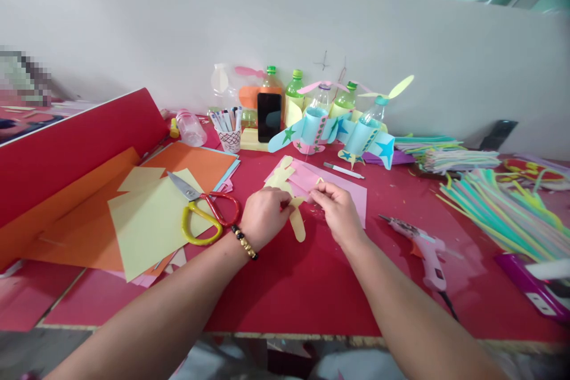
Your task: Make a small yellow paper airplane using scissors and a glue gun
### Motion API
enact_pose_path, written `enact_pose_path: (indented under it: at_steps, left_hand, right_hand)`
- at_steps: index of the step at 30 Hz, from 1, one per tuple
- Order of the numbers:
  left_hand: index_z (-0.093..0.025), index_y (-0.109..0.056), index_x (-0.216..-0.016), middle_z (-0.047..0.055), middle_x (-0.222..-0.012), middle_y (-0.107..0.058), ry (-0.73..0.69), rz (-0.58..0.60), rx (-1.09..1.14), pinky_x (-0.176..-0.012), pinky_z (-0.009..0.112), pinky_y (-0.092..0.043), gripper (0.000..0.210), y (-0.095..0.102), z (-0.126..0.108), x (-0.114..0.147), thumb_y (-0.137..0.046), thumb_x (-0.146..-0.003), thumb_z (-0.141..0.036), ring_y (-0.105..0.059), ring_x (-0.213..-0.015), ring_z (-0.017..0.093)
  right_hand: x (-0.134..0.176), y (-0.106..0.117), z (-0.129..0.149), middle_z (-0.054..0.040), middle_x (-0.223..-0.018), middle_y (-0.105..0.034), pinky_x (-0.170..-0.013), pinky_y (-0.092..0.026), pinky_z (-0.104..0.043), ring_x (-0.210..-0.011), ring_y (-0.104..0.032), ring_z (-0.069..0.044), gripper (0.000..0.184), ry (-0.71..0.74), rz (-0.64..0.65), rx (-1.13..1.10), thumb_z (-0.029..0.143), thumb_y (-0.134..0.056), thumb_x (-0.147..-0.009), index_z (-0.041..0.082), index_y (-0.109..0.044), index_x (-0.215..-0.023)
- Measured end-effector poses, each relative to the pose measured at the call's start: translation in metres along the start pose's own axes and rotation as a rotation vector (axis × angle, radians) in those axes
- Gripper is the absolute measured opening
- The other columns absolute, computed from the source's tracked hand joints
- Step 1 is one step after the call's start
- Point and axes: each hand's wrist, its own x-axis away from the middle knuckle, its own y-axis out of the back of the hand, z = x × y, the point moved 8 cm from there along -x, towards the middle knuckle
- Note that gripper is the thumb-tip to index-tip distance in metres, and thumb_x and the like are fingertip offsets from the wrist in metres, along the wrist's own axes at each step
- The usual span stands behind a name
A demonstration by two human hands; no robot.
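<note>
My left hand [266, 214], with a beaded bracelet at the wrist, is closed on a pale yellow paper cutout [297, 225] whose rounded end points toward me. My right hand [336, 209] is pinched close by, and a tiny yellow bit shows above its fingertips; I cannot make out what it is. Under and behind both hands lies pink paper [354, 195], with more pale yellow cut paper [280, 177] on its left part. Scissors [202, 205] with one red and one yellow handle rest open on a pale yellow sheet [146, 214], left of my left hand.
A pink glue gun [425, 246] lies to the right, near a bundle of coloured strips [503, 208] and a purple power strip [532, 291]. Along the wall stand a pen cup [230, 139], a phone [269, 117] and bottle-and-paper planes [356, 136]. A white pen [344, 170] lies before them.
</note>
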Motion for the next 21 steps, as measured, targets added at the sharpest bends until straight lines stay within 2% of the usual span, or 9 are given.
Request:
enact_pose_path:
  at_steps: [2, 5, 7, 9, 12, 16, 21]
  left_hand:
    - [-0.021, -0.062, -0.061, 0.003, -0.062, -0.060, 0.016, 0.021, -0.021, -0.057, 0.027, -0.027, 0.012, -0.005, 0.002, 0.002, -0.065, -0.073, -0.023, -0.050, -0.061, 0.019]
    - [-0.022, -0.064, -0.064, 0.002, -0.061, -0.062, 0.042, 0.025, 0.030, -0.055, 0.026, -0.025, 0.007, -0.010, 0.006, 0.004, -0.066, -0.071, -0.023, -0.049, -0.055, 0.017]
    - [-0.023, -0.065, -0.064, 0.001, -0.059, -0.061, 0.042, 0.051, 0.088, -0.055, 0.025, -0.026, 0.005, -0.012, 0.008, 0.003, -0.068, -0.067, -0.023, -0.049, -0.053, 0.016]
    - [-0.023, -0.067, -0.068, 0.001, -0.061, -0.063, 0.022, 0.120, 0.144, -0.054, 0.025, -0.029, 0.005, -0.013, 0.010, 0.001, -0.070, -0.063, -0.023, -0.051, -0.054, 0.016]
    - [-0.024, -0.070, -0.082, 0.001, -0.077, -0.069, -0.013, 0.200, 0.141, -0.060, 0.024, -0.037, 0.020, -0.004, 0.014, -0.005, -0.064, -0.065, -0.017, -0.059, -0.068, 0.018]
    - [-0.022, -0.068, -0.087, 0.000, -0.088, -0.071, 0.049, 0.142, 0.022, -0.068, 0.025, -0.043, 0.029, 0.013, 0.024, -0.011, -0.050, -0.069, -0.009, -0.061, -0.078, 0.017]
    - [-0.021, -0.068, -0.088, 0.003, -0.090, -0.070, 0.053, 0.136, -0.078, -0.075, 0.028, -0.046, 0.020, 0.009, 0.028, -0.011, -0.054, -0.074, -0.017, -0.062, -0.084, 0.020]
  right_hand:
    - [0.000, -0.004, 0.001, 0.0011, -0.070, -0.063, -0.066, -0.044, -0.028, -0.068, -0.058, -0.015, 0.007, -0.005, 0.040, 0.063, 0.021, -0.059, -0.074, 0.020, -0.065, -0.079]
    - [0.001, -0.018, 0.001, 0.0005, -0.075, -0.064, -0.068, -0.044, -0.029, -0.071, -0.058, -0.016, 0.020, 0.016, 0.182, 0.206, 0.008, -0.057, -0.065, 0.019, -0.066, -0.079]
    - [0.003, -0.024, 0.002, -0.0001, -0.077, -0.064, -0.067, -0.044, -0.029, -0.072, -0.057, -0.016, 0.020, 0.055, 0.240, 0.291, 0.006, -0.056, -0.064, 0.019, -0.067, -0.075]
    - [0.004, -0.026, 0.003, -0.0005, -0.076, -0.062, -0.066, -0.044, -0.028, -0.072, -0.057, -0.016, 0.016, 0.091, 0.238, 0.340, 0.008, -0.056, -0.065, 0.020, -0.066, -0.069]
    - [0.005, -0.026, 0.004, -0.0008, -0.075, -0.061, -0.065, -0.044, -0.028, -0.071, -0.056, -0.015, 0.015, 0.105, 0.234, 0.384, 0.008, -0.055, -0.067, 0.019, -0.064, -0.065]
    - [0.008, -0.031, 0.006, -0.0007, -0.075, -0.061, -0.066, -0.044, -0.026, -0.070, -0.056, -0.014, 0.019, 0.140, 0.285, 0.500, 0.001, -0.055, -0.062, 0.018, -0.064, -0.065]
    - [0.010, -0.036, 0.002, -0.0017, -0.078, -0.061, -0.065, -0.043, -0.026, -0.072, -0.055, -0.015, 0.022, 0.187, 0.325, 0.572, 0.001, -0.057, -0.063, 0.019, -0.066, -0.071]
